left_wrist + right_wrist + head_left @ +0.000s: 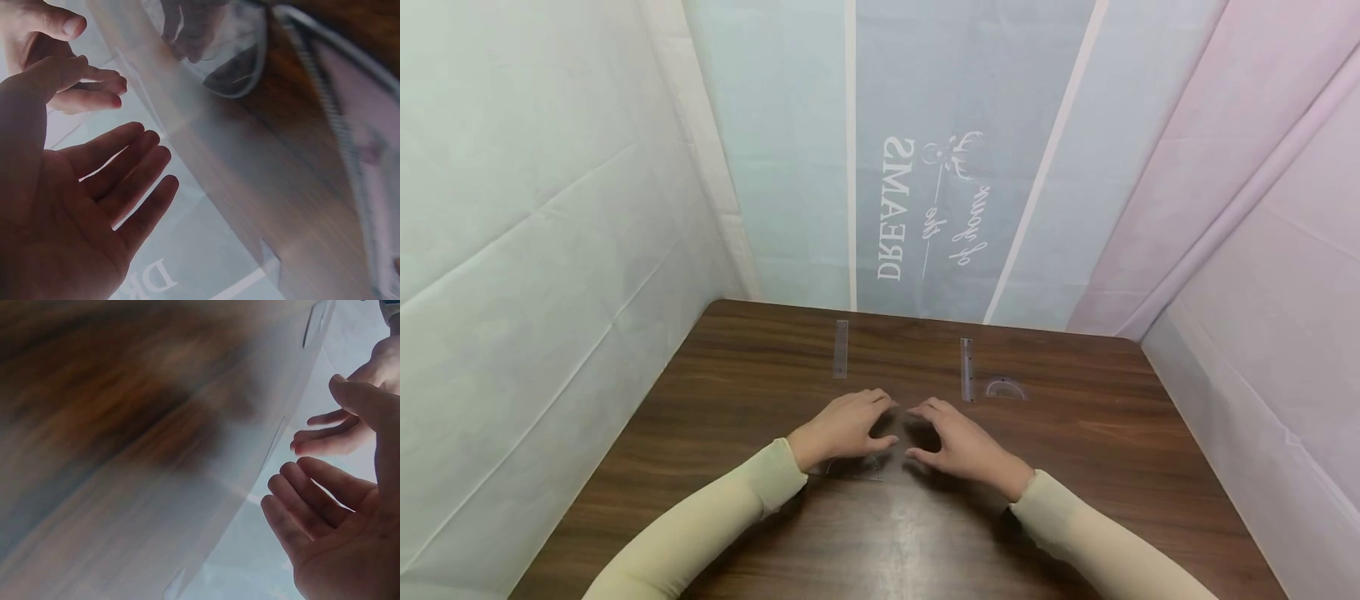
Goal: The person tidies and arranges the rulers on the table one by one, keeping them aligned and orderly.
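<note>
My left hand [845,427] hovers over the middle of the table with fingers relaxed and holds nothing. Facing it, a small gap away, my right hand [961,443] has its fingers loosely spread and is also bare. Under the left palm and wrist lies a clear plastic drawing piece [854,470], partly hidden by that hand; its full shape cannot be made out. The left wrist view shows clear plastic edges [339,125] close to the camera. Both wrist views show the palms and the slightly bent fingers, with nothing between them.
A clear ruler [841,350] lies beyond the left hand. Past the right hand are a second clear ruler [967,371] and a clear protractor [1006,389]. The brown wooden table [1097,450] is bordered by hanging cloth [790,167] at the back and sides.
</note>
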`<state>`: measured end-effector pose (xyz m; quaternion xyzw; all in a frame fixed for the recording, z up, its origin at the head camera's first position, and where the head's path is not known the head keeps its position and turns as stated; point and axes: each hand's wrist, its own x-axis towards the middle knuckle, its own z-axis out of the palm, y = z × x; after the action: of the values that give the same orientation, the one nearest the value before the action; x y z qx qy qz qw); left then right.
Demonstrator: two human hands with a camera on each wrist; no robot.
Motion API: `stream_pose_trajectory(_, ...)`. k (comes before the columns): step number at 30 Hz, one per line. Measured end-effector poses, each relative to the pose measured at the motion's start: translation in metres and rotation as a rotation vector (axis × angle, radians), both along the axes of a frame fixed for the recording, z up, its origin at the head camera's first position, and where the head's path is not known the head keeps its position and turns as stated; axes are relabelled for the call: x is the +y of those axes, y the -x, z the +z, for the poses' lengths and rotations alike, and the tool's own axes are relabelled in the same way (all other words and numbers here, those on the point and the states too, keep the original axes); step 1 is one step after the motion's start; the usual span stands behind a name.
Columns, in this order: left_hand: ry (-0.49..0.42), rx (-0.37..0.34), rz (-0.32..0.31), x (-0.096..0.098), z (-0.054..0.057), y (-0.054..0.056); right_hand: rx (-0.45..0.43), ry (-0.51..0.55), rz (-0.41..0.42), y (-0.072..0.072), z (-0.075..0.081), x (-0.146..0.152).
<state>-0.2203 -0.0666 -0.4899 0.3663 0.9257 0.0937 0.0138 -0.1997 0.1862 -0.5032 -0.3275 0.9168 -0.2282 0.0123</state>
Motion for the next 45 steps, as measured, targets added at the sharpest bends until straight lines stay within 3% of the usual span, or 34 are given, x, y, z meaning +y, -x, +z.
stream_pose_trajectory(10,-0.017,-0.031,-0.01,0.024,0.002,0.018,-0.009,0.001,-0.057,0.005,0.001,0.033)
stream_pose_trajectory(19,0.021,-0.015,-0.001,0.045,-0.001,0.036,-0.019,0.006,-0.138,0.012,-0.003,0.062)
stream_pose_trajectory(31,0.013,-0.048,0.033,0.079,0.0,0.05,0.037,0.004,-0.193,0.03,-0.004,0.096)
stream_pose_trajectory(40,-0.017,-0.08,0.051,0.104,0.001,0.056,0.014,-0.007,-0.218,0.042,-0.003,0.12)
stream_pose_trajectory(45,-0.003,-0.062,0.046,0.116,0.002,0.065,0.005,-0.018,-0.243,0.048,-0.003,0.134)
